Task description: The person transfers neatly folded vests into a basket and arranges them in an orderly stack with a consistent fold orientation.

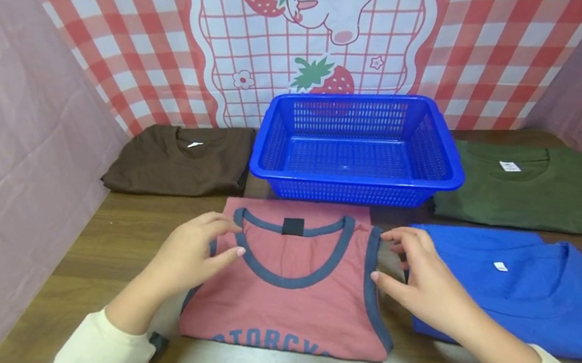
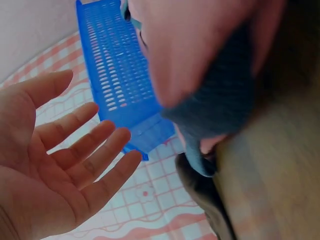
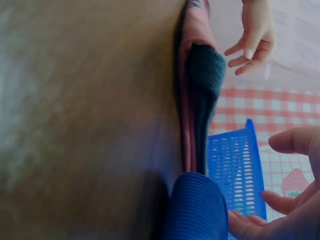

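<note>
A folded pink sleeveless shirt [image 1: 284, 311] with dark blue-grey trim lies flat on the table, its neckline toward the basket. Over its left edge hovers my left hand [image 1: 188, 254], fingers spread and holding nothing. At the right edge my right hand [image 1: 424, 281] is held with relaxed fingers by the armhole trim; whether the fingertips touch the cloth I cannot tell. In the left wrist view the left hand [image 2: 65, 160] is palm up beside the raised-looking shirt edge [image 2: 215, 100]. The right wrist view has the right hand [image 3: 295, 200] beside the shirt's layered side [image 3: 192, 115].
Behind the pink shirt stands a blue plastic basket [image 1: 352, 184] with nothing in it. A folded brown shirt [image 1: 175, 168] lies at the back left, a green one [image 1: 556, 200] at the back right, and a blue one [image 1: 518, 313] on the right. A checked cloth [image 1: 140, 24] hangs behind.
</note>
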Tool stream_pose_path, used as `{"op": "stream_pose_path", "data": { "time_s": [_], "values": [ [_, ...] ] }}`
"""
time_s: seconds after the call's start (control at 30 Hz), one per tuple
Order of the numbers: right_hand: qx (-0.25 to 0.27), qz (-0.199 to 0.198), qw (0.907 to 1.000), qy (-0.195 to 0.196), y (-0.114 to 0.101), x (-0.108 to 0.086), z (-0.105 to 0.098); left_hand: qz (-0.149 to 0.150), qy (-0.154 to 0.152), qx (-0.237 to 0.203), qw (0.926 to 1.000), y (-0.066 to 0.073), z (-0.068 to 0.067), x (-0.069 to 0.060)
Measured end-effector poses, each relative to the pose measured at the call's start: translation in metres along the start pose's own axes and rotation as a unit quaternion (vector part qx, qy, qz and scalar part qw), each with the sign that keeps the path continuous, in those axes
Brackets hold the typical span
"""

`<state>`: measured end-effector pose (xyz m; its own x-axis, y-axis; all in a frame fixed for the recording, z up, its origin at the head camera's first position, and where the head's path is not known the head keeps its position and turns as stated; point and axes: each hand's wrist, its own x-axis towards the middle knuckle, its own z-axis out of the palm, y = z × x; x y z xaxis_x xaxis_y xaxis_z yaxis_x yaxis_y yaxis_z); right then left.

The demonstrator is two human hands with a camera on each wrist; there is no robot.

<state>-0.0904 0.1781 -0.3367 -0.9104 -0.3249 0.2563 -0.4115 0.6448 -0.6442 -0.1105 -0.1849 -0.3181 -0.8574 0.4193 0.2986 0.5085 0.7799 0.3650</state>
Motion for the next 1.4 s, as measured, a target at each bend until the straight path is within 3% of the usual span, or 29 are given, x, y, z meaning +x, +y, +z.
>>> {"op": "stream_pose_path", "data": {
  "time_s": [0.13, 0.27, 0.43, 0.57, 0.63, 0.7, 0.9, 1.0, 1.07, 1.17, 1.33, 1.4],
  "values": [
    [0.042, 0.057, 0.9969, -0.036, 0.002, 0.002, 0.002, -0.039, -0.011, -0.012, 0.9991, -0.008, 0.001, 0.0],
    [0.115, 0.126, 0.9828, -0.072, 0.002, 0.004, 0.004, -0.097, -0.035, -0.036, 0.994, -0.018, -0.001, 0.0],
    [0.197, 0.169, 0.9606, -0.1, 0.001, 0.008, 0.009, -0.178, -0.067, -0.082, 0.9782, -0.028, -0.005, -0.004],
    [0.259, 0.206, 0.9372, -0.11, -0.002, 0.014, 0.012, -0.242, -0.082, -0.124, 0.959, -0.035, -0.006, -0.002],
    [0.284, 0.23, 0.9247, -0.108, -0.003, 0.017, 0.013, -0.277, -0.084, -0.16, 0.9437, -0.037, -0.006, -0.001],
    [0.302, 0.253, 0.9131, -0.107, -0.004, 0.02, 0.013, -0.311, -0.087, -0.209, 0.923, -0.04, -0.006, 0.0],
    [0.33, 0.28, 0.8927, -0.126, -0.004, 0.025, 0.013, -0.379, -0.109, -0.368, 0.8422, -0.046, -0.009, 0.0],
    [0.352, 0.277, 0.8834, -0.137, -0.004, 0.026, 0.012, -0.394, -0.124, -0.415, 0.8103, -0.047, -0.01, 0.0],
    [0.367, 0.278, 0.8767, -0.139, -0.003, 0.026, 0.012, -0.4, -0.132, -0.434, 0.796, -0.047, -0.009, 0.0],
    [0.39, 0.284, 0.8655, -0.135, -0.002, 0.026, 0.012, -0.408, -0.141, -0.45, 0.782, -0.046, -0.006, 0.002],
    [0.402, 0.302, 0.853, -0.141, -0.002, 0.028, 0.014, -0.418, -0.133, -0.495, 0.7503, -0.045, 0.002, 0.004],
    [0.403, 0.306, 0.8503, -0.146, -0.002, 0.03, 0.015, -0.41, -0.134, -0.504, 0.7478, -0.046, 0.006, 0.004]
  ]
}}
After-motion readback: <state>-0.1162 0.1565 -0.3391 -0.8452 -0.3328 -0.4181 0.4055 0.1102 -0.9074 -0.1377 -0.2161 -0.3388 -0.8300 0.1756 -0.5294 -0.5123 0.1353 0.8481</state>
